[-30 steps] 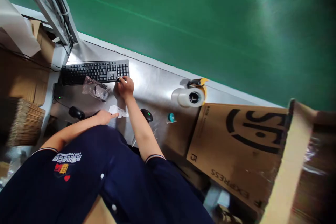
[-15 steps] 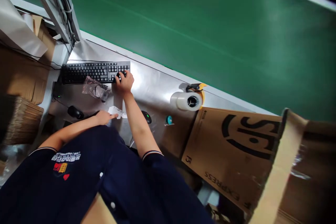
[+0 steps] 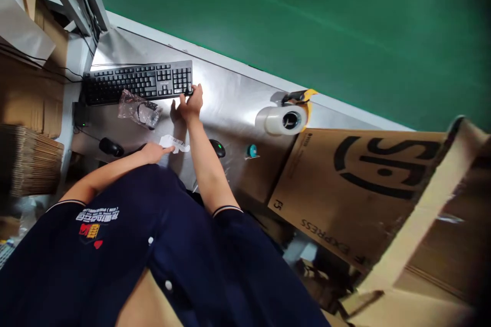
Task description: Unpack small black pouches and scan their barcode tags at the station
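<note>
White slip (image 3: 178, 143), centre-left of frame: judged light, flimsy, easily creased; grip a flat edge. My left hand (image 3: 153, 153) touches it; pinch, I cannot tell. My right hand (image 3: 193, 104), fingers loosely spread, meets the keyboard's (image 3: 138, 82) lower-right corner.

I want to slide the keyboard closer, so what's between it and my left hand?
The head view shows a clear bag nearer the keyboard, then bare tabletop towards your left hand.

Whitish roll (image 3: 268, 121) just beside printed cardboard box (image 3: 356, 194)
</note>
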The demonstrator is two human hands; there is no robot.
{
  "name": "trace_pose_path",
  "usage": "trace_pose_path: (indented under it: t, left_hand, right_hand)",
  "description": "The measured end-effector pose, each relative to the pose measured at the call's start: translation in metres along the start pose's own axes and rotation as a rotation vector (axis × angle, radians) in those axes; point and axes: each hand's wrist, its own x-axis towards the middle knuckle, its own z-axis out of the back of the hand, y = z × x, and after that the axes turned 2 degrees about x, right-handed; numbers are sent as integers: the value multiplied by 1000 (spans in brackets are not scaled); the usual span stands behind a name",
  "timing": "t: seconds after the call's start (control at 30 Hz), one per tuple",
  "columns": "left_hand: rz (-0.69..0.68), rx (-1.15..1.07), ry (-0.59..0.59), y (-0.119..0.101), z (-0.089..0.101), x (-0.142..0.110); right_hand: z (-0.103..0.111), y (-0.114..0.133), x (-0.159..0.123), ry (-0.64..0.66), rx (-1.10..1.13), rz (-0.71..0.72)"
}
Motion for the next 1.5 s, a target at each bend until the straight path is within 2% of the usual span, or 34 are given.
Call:
trace_pose_path:
  t: [0.17, 0.37, 0.47, 0.6, 0.77, 1.0, 1.13, 1.23, 1.37, 1.5]
  left_hand:
    - [13, 25, -3, 0, 0, 0]
    - [-12, 31, -5, 4, -4, 2]
    - [-18, 28, -18, 2, -2, 0]
    - [-25, 8, -43, -1, 2, -2]
    - [-41, -15, -64, -1, -3, 2]
    - [-80, -33, -137, 5, -16, 6]
    - [-78, -27, -159, 6, -18, 8]
    - [-82, -14, -153, 6, -17, 9]
    - [-87, 5, -118, 6, -15, 8]
    - [-81, 23, -96, 5, -12, 6]
  right_hand:
    - [1, -11, 8, 51, 99, -16]
    - [7, -14, -7, 47, 166, -67]
    - [14, -8, -19, 20, 93, -86]
    - [24, 12, -25, 7, -22, 8]
    - [25, 30, -9, 70, -120, 29]
    - [15, 51, 28, 81, -154, 91]
    - [11, 60, 36, 96, -158, 50]
    - [12, 56, 37, 36, -128, 16]
    - [17, 38, 38, -96, -82, -70]
    - [22, 19, 35, -30, -26, -21]
